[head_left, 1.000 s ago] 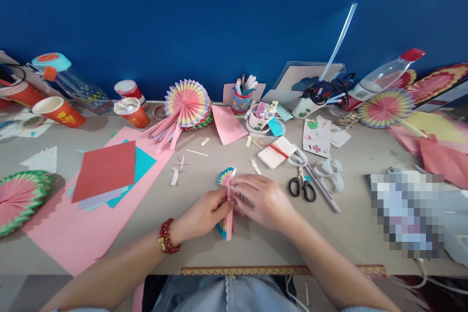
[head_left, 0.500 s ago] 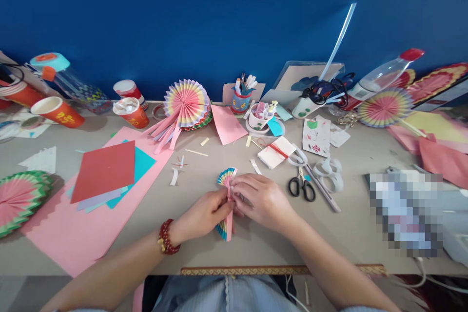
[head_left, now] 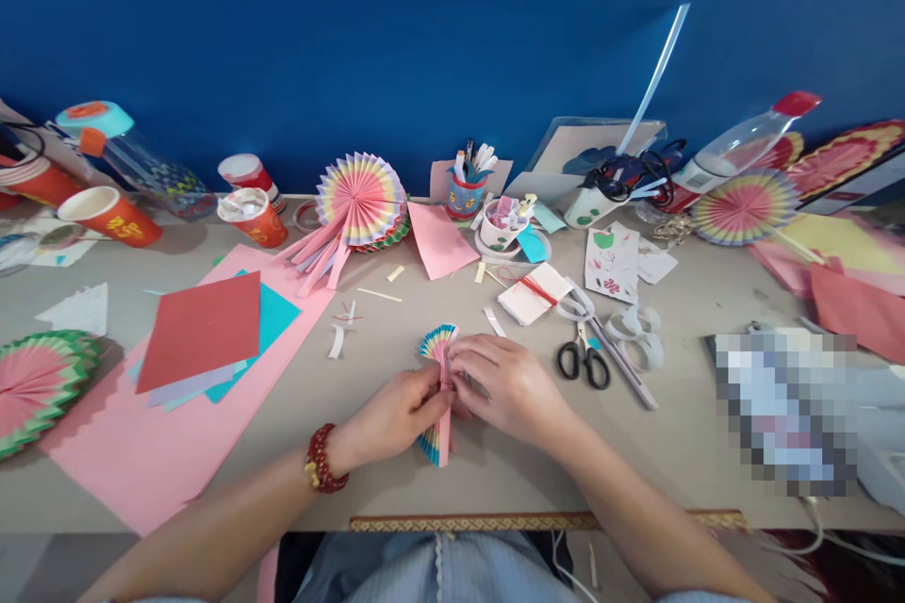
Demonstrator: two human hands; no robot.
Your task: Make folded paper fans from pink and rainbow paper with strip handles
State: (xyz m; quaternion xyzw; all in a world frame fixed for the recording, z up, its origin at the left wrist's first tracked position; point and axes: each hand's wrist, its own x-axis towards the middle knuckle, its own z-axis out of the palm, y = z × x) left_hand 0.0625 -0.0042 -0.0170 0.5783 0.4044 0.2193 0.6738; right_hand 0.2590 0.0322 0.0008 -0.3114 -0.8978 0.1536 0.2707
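Note:
A small pleated paper fan [head_left: 437, 341], pink with yellow and blue edges, stands out above and below my hands near the front middle of the table. My left hand [head_left: 403, 413], with a red bead bracelet on its wrist, pinches the fan at its middle from the left. From the right, my right hand [head_left: 505, 384] has its fingers bent together against the fan's straight pink edge. Its fingertips partly hide the middle of the fan, and I cannot make out what lies between them.
Black-handled scissors [head_left: 583, 364] and a grey pen-like tool [head_left: 622, 360] lie right of my hands. Red paper [head_left: 202, 330] rests on pink sheets at left. Paper cups [head_left: 253, 217], a large fan [head_left: 359, 198] and a pen cup [head_left: 465, 196] stand behind.

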